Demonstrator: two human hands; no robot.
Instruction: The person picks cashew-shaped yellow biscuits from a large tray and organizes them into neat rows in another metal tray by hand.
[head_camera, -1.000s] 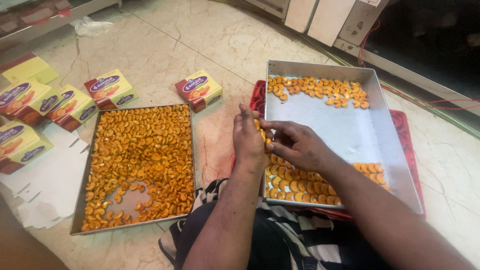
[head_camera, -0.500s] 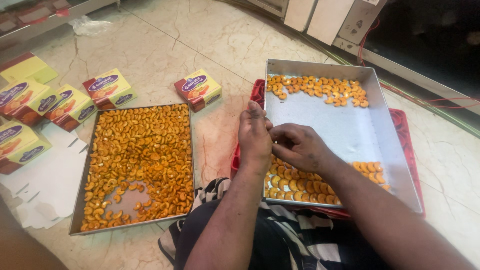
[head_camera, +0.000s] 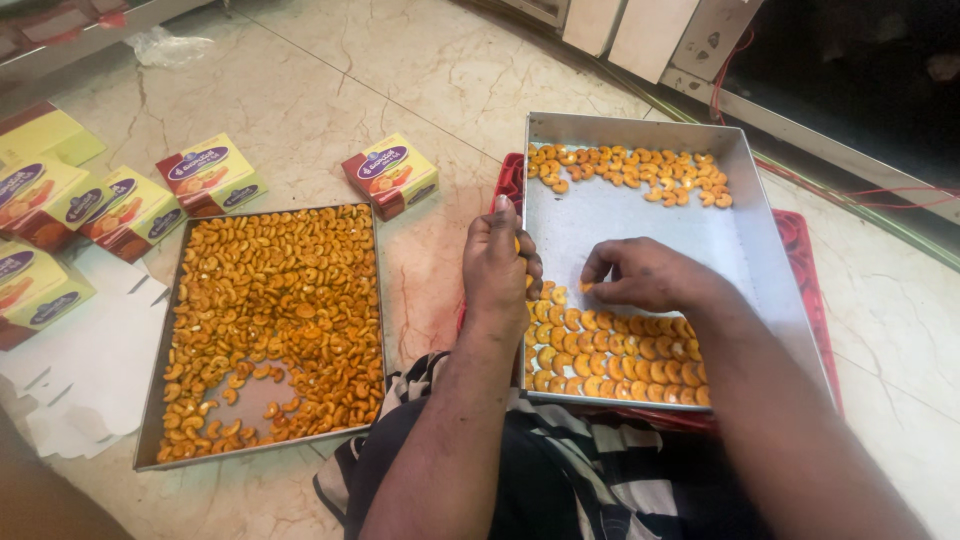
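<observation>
Two metal trays lie on the floor. The right tray holds neat rows of orange cashew-shaped sweets at its near end and a loose row at its far end. My right hand pinches one orange sweet just above the near rows. At the tray's left rim my left hand is curled around several sweets; only a bit of orange shows between the fingers. The left tray is nearly full of loose orange sweets.
Several yellow and red boxes stand on the marble floor beyond and left of the left tray. Flat white cardboard lies at the left. A red crate sits under the right tray. My striped cloth covers my lap.
My right hand has moved from beside my left hand down toward the near rows with one sweet. My left hand stays at the tray's left rim.
</observation>
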